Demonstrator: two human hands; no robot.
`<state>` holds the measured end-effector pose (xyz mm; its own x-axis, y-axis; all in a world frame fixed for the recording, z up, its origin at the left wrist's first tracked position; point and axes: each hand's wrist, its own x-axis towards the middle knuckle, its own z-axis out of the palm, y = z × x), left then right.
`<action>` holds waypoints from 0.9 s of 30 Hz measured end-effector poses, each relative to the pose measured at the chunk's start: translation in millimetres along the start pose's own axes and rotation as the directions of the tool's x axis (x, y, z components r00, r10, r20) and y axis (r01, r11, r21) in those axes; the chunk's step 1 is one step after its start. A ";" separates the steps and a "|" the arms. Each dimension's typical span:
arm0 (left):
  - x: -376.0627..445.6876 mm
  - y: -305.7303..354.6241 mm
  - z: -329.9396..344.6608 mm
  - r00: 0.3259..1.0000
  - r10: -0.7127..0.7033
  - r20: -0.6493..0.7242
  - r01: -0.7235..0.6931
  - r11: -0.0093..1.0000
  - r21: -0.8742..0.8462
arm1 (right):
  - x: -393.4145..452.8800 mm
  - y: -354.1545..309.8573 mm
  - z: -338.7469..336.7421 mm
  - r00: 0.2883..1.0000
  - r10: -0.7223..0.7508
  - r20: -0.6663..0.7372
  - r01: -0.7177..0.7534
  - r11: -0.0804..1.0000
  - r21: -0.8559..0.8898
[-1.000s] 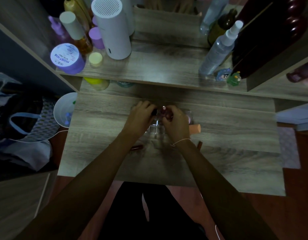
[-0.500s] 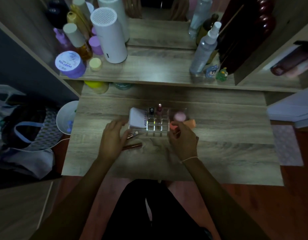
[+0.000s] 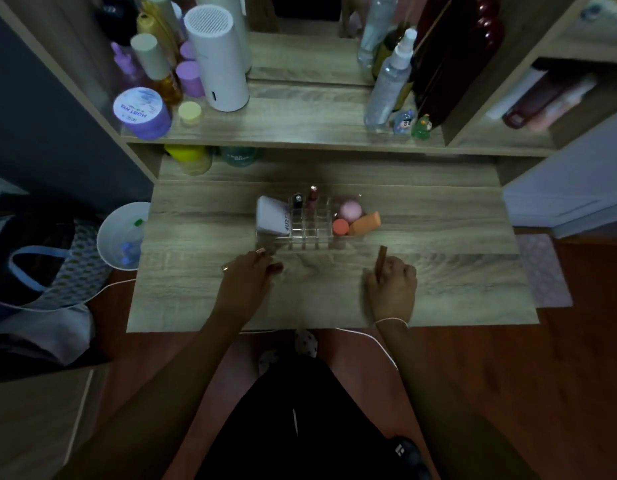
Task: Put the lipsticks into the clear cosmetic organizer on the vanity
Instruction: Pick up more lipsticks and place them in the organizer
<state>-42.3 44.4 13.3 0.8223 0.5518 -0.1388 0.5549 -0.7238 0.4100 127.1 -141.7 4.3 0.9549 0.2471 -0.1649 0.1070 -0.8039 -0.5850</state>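
The clear cosmetic organizer (image 3: 310,233) stands mid-vanity. A pink lipstick (image 3: 313,197) and a dark one (image 3: 297,200) stand upright in its back slots. A white compact (image 3: 272,216) fills its left side; pink and orange sponges (image 3: 355,220) fill its right. My left hand (image 3: 246,282) rests on the table in front of the organizer's left end, closed over slim lipsticks (image 3: 275,267); a rose-gold tip (image 3: 261,251) pokes out above the fingers. My right hand (image 3: 391,287) grips a brown lipstick tube (image 3: 382,258), front right of the organizer.
The wooden vanity top (image 3: 438,278) has a raised shelf (image 3: 300,123) behind, crowded with bottles, a white cylinder (image 3: 218,60) and a purple jar (image 3: 140,112). A white bowl (image 3: 121,237) sits off the left edge, bags beyond it.
Both hands pulled back from the organizer toward the table's front. The left hand closed over the lipsticks lying there; the right hand moved right and took up the brown tube.
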 end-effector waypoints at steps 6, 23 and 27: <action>-2.1 -1.6 6.0 1.000 0.002 -0.023 0.000 0.996 0.084 | -0.7 -1.1 4.1 0.997 0.045 0.056 -0.042 0.998 -0.046; -27.4 -3.4 -3.6 0.995 0.059 -0.082 -0.078 0.966 -0.245 | -40.8 -28.4 15.4 0.926 0.042 0.375 -0.062 0.997 0.040; -28.3 4.6 -17.6 0.989 0.056 -0.136 -0.099 0.939 -0.330 | -42.0 -46.5 10.1 0.922 -0.022 0.385 -0.007 0.997 0.073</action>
<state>-65.2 32.6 35.0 0.8275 0.5614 0.0083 0.3983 -0.5972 0.6962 79.3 -109.2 30.3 0.7717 0.4539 -0.4454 0.0801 -0.7642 -0.6400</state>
